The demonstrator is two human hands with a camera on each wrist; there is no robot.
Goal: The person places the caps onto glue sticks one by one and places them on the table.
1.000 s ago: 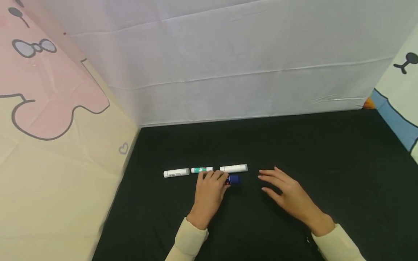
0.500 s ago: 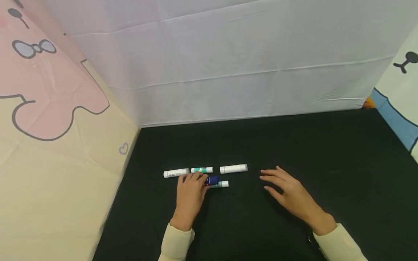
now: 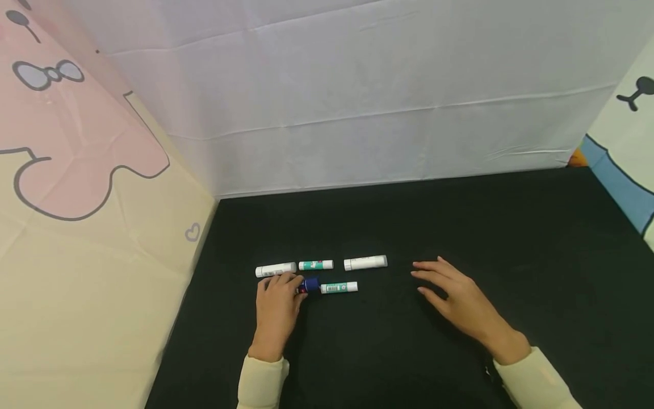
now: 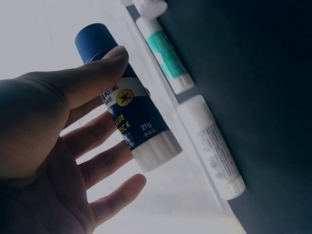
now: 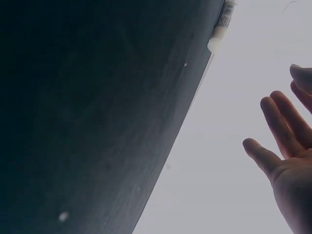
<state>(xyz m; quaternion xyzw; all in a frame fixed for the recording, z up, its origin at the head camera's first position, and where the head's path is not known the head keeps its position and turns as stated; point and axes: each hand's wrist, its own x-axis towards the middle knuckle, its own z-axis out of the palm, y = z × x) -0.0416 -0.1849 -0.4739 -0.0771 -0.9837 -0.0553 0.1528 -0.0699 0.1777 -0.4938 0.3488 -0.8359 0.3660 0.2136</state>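
My left hand (image 3: pixel 276 309) pinches a dark blue glue stick (image 4: pixel 139 109) between thumb and fingers; its blue cap (image 3: pixel 310 284) points right in the head view, and the hand hides most of its body. Just right of that cap lies a green-and-white glue stick (image 3: pixel 339 288). Behind the left hand, a white glue stick (image 3: pixel 276 270), another green-and-white glue stick (image 3: pixel 315 265) and a second white glue stick (image 3: pixel 365 262) lie in a row. To the right of them, my right hand (image 3: pixel 456 297) hovers over the table with fingers spread loosely, holding nothing.
A black cloth covers the table (image 3: pixel 409 352). Pale curtain (image 3: pixel 327 113) hangs along the back edge, and printed cloth panels stand at the left (image 3: pixel 102 255) and right (image 3: pixel 628 142) sides.
My left hand has carried the blue glue stick leftward, uncovering the green-and-white glue stick in the front. The right hand has shifted only slightly to the right.
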